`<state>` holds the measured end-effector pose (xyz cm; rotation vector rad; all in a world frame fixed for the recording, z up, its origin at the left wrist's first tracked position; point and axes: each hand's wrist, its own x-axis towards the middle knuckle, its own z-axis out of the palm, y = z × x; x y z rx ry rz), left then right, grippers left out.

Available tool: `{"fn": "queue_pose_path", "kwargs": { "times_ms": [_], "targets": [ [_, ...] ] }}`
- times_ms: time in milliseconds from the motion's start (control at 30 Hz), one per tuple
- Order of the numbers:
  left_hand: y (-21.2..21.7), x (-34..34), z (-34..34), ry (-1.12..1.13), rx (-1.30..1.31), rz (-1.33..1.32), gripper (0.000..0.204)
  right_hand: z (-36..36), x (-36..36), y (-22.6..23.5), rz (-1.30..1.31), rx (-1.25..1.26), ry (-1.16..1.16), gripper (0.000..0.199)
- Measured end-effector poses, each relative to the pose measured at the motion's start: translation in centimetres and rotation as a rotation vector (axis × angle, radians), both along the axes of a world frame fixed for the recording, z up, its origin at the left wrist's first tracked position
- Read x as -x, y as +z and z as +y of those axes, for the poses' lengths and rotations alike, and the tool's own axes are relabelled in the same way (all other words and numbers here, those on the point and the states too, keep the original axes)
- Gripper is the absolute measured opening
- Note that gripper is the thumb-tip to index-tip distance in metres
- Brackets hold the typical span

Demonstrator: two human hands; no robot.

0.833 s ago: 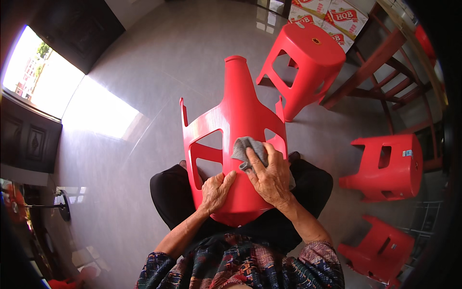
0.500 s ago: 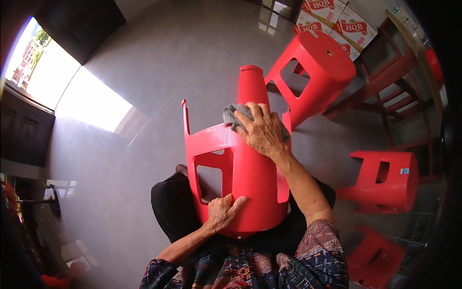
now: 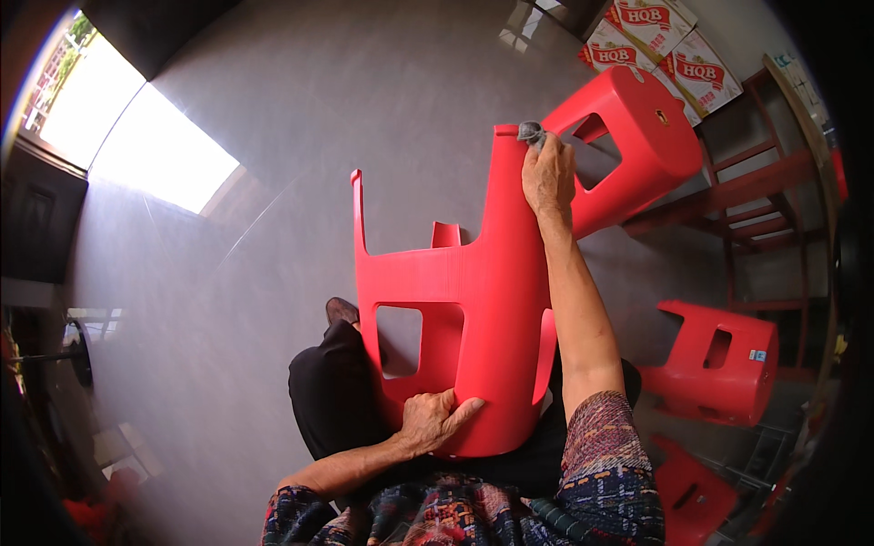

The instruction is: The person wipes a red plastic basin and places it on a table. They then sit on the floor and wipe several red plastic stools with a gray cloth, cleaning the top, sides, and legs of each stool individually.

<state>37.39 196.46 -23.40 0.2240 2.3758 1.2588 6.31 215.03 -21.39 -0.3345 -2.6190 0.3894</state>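
Note:
A red plastic stool (image 3: 503, 337) lies tilted across my lap, its legs pointing away from me and its seat end against my body. Near that seat end, my left hand (image 3: 433, 422) grips the side below the cut-out opening, with the thumb laid along the red surface. My right hand (image 3: 549, 180) reaches out to the tip of a far leg. Bunched in its fingers is a grey cloth (image 3: 531, 134), pressed against the leg's end. Part of the cloth is hidden by the fingers.
Another red stool (image 3: 651, 136) stands just beyond my right hand. Two more, one stool (image 3: 728, 364) and a second stool (image 3: 696, 491), are at the right. Printed cartons (image 3: 696, 68) and a dark wooden frame (image 3: 737, 196) stand at far right. Grey floor (image 3: 246, 300) extends left.
My right hand has moved the cloth away from me, up the leg to its tip. The stool has turned slightly clockwise, while my left hand keeps its hold near the seat end.

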Motion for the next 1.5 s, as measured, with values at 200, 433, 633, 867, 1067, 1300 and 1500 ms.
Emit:
{"fn": "queue_pose_path", "kwargs": {
  "times_ms": [200, 433, 633, 867, 1067, 1300, 1500],
  "targets": [
    [-0.8, -0.7, 0.1, 0.094, -0.091, -0.001, 0.047, -2.0, -2.8, 1.6, 0.002, -0.322, 0.484, 0.047],
    [-1.1, -1.0, 0.3, 0.243, -0.216, -0.062, 0.038, -6.0, -13.7, 2.8, -0.041, -0.327, 0.676, 0.039],
    [-4.9, -2.2, -0.5, 0.239, -0.245, 0.003, 0.04, -7.9, -22.6, 1.5, 0.002, -0.269, 0.865, 0.04],
    [-1.9, -1.2, -1.2, 0.295, -0.426, -0.235, 0.033, -1.2, -16.4, -0.6, 0.096, 0.011, 0.342, 0.043],
    [0.0, -0.6, -0.5, 0.433, -0.633, -0.28, 0.029, 6.5, -14.4, -8.1, -0.345, 0.22, -0.199, 0.039],
    [-2.2, -1.3, -1.3, 0.308, -0.481, -0.303, 0.033, 11.7, -13.0, -12.0, -0.773, 0.682, -0.53, 0.05],
    [-3.0, -1.5, -0.6, 0.328, -0.411, -0.21, 0.038, 2.9, -15.3, -3.3, -0.469, 0.35, -0.092, 0.044]
  ]
}}
